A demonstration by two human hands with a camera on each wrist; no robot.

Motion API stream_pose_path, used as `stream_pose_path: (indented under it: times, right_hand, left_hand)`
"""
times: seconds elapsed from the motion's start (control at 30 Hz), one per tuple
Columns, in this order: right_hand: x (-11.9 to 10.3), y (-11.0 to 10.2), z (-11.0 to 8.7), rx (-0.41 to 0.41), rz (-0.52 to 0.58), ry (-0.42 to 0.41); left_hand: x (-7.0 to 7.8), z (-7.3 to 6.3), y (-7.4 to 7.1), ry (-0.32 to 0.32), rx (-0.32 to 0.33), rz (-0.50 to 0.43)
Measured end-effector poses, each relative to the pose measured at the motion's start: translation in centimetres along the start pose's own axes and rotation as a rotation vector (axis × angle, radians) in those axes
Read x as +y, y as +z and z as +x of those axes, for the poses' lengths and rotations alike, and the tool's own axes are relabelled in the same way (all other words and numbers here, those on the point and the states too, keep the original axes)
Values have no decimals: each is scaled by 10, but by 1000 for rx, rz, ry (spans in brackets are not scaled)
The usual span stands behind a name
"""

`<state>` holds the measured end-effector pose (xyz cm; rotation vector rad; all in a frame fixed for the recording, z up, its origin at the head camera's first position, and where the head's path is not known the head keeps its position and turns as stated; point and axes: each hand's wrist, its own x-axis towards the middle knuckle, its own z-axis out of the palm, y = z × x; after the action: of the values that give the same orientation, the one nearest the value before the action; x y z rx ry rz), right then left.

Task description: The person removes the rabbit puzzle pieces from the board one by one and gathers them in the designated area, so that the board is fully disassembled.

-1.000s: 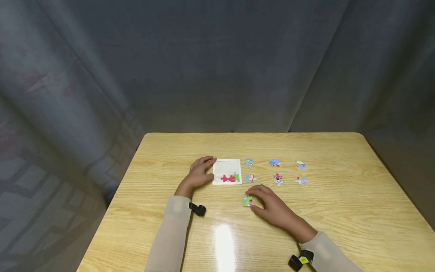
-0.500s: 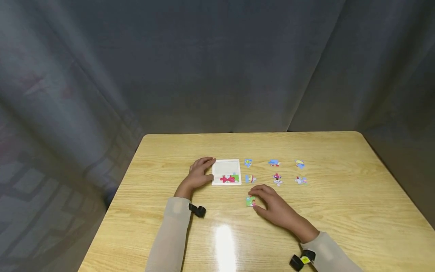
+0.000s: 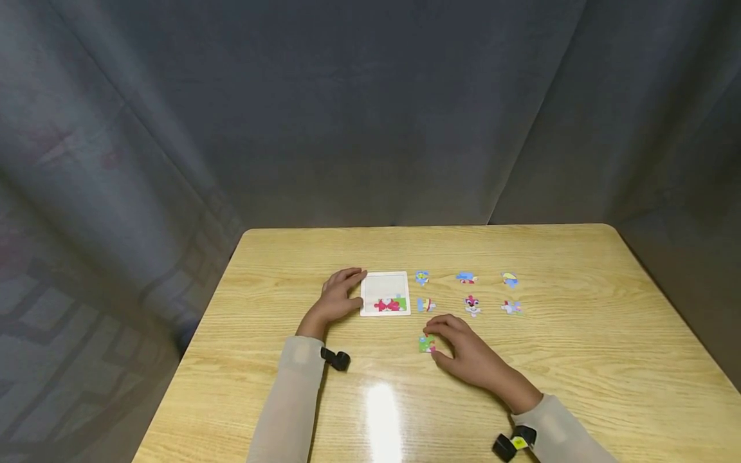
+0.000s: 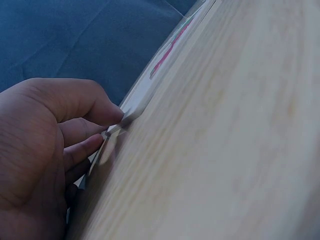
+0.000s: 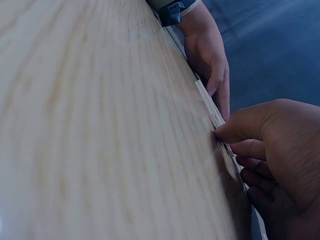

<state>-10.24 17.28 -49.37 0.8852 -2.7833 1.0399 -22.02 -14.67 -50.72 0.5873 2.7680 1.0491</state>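
My left hand [image 3: 337, 301] holds the left side of a white square puzzle tray [image 3: 363, 314]; in the left wrist view its thumb presses the tray's near corner. Joined red and green puzzle pieces [image 3: 390, 305] fill the tray's lower right part. Nearer the front, my right hand [image 3: 463, 347] pinches a green puzzle piece [image 3: 426, 344] with pink spots between thumb and fingertips, low over the table. In the right wrist view, the thumb partly hides that piece, and the left hand [image 5: 207, 57] shows beyond it.
Right of the tray, loose puzzle pieces lie in two rows, including a blue one with a yellow flower [image 3: 422, 278] and one with an animal face [image 3: 471, 305]. A grey curtain [image 3: 370, 128] hangs behind the wooden table [image 3: 278, 251].
The right hand has shifted slightly to the right with the green piece, which has turned a little in its fingers. The left hand stays at the tray.
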Motion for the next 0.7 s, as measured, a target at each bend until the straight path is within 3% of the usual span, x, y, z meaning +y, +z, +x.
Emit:
stream_pose_path:
  times: [0.53, 0.7]
  right_hand:
    - [-3, -3, 1, -5, 5, -4]
    - [-3, -5, 2, -21, 24, 30]
  left_hand:
    - [2, -2, -3, 5, 4, -4]
    - [1, -1, -1, 0, -7, 6]
